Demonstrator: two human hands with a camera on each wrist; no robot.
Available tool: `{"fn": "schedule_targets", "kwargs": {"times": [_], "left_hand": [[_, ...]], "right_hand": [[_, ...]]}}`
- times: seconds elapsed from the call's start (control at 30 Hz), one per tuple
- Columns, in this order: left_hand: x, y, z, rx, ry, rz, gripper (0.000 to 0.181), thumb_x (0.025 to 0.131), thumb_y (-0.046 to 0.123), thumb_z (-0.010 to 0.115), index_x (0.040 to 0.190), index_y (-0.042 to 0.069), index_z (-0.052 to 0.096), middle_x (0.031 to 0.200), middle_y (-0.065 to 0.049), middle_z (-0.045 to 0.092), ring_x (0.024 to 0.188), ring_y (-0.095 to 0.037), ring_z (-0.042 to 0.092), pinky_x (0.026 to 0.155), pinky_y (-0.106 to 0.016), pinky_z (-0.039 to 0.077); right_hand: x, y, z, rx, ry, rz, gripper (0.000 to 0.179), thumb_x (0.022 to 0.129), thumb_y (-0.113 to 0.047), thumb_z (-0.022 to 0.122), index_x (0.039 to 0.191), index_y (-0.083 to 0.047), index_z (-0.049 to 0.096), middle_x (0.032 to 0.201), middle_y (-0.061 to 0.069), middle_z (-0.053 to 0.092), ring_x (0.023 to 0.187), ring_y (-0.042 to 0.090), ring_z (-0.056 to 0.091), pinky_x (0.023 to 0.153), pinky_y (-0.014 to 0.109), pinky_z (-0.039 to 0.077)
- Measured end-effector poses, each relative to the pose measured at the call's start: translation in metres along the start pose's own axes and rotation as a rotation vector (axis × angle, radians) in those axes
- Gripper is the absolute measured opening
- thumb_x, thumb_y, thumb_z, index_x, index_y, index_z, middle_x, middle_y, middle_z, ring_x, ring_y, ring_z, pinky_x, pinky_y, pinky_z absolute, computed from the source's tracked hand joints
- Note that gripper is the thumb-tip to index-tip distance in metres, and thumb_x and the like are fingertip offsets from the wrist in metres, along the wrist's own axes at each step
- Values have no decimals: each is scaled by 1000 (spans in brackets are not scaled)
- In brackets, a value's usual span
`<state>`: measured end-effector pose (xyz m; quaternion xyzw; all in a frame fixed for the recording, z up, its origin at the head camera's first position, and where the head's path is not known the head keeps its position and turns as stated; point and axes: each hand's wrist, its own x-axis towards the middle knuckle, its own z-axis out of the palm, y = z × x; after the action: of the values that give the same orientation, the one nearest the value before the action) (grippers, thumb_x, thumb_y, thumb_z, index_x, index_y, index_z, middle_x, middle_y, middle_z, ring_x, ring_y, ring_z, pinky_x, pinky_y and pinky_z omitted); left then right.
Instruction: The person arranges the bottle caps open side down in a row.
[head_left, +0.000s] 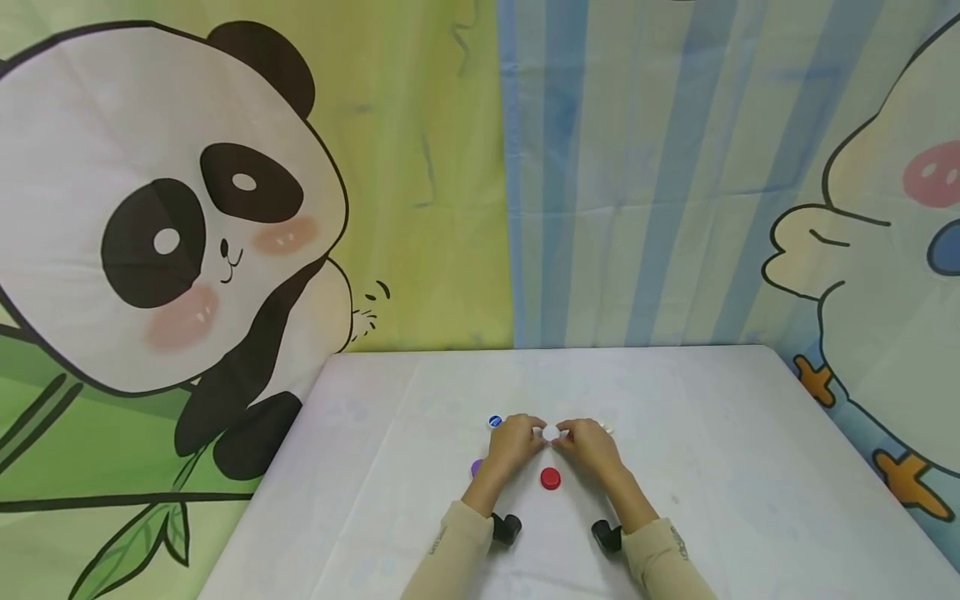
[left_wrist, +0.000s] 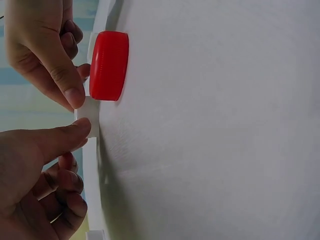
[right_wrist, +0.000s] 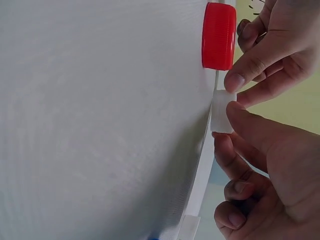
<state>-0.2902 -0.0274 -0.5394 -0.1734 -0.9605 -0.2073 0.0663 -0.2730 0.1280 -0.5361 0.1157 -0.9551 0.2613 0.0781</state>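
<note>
A small white bottle cap (head_left: 551,432) sits on the white table between both hands. My left hand (head_left: 514,442) pinches its left side with thumb and forefinger, while my right hand (head_left: 590,447) pinches the right side. In the left wrist view both thumbs lie on the white cap's (left_wrist: 91,119) near face, and the other fingers are loosely curled. A bigger red bottle cap (head_left: 551,478) lies nearer the body, just in front of the white one. Its ribbed side shows in the right wrist view, beside the left hand (right_wrist: 280,47).
A blue-and-white cap (head_left: 495,422) lies left of the left hand. Beside the left wrist a purple cap (head_left: 476,467) is partly covered by the forearm. Small white pieces (head_left: 607,427) show just behind the right hand. Printed curtains (head_left: 427,208) hang beyond the table's far edge.
</note>
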Motion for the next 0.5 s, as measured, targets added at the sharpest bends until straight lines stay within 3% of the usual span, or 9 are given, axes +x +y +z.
{"fn": "schedule_targets", "kwargs": {"times": [0.3,0.5], "left_hand": [[-1,-3,7,4,26,0,26,75,26,71,100,20,70,89,1,67,70,-11,58,50,-23,40],[1,5,0,-3,36,0,47,73,30,73,117,19,60,59,6,54,56,-7,49,47,-21,36]], "right_hand": [[-1,-1,2,0,-18,5,28,76,-16,71,99,-2,68,70,1,63,64,12,53,62,33,47],[-7,3,-9,58,5,32,34,76,-15,71,107,-4,65,63,-2,56,58,10,45,54,27,40]]}}
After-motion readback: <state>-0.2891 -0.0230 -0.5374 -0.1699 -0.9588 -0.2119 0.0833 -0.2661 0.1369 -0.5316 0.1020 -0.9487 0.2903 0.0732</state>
